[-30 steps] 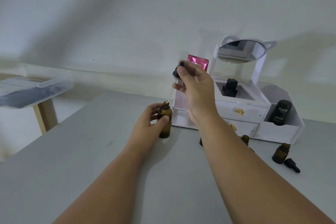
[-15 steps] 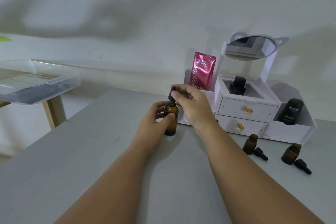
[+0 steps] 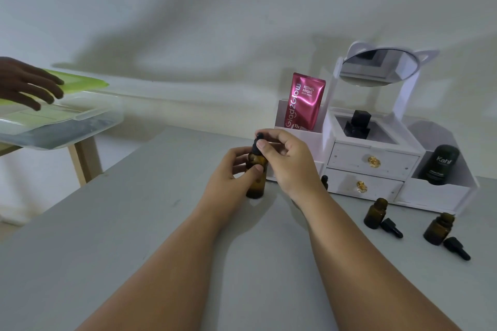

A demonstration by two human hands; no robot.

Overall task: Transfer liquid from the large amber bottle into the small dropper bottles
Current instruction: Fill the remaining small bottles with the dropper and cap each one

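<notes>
On the table [image 3: 134, 236], just in front of the organiser [image 3: 365, 161], the big bottle [image 3: 255, 183] is standing upright, its long axis running straight up. The left hand [image 3: 231, 172] is gripping it from the left, fingers and thumb curling round the body and steadying it. The right hand [image 3: 285, 158] is reaching over from the right, thumb and forefinger pinching the black dropper [image 3: 259, 137] that is sitting on the neck. Whether it is being screwed on or off, I cannot tell.

The dropper is lying directly above the bottle, in line with its axis, so any lift is probably going to run straight up before swinging aside. Well off to the right, the near small bottle [image 3: 375, 213] and the far small bottle [image 3: 439, 228] are standing open, each with a loose cap [image 3: 392, 228] lying just beside it. Both are sitting on the right hand's side, so that hand is looking like the nearer one for carrying liquid across.
</notes>
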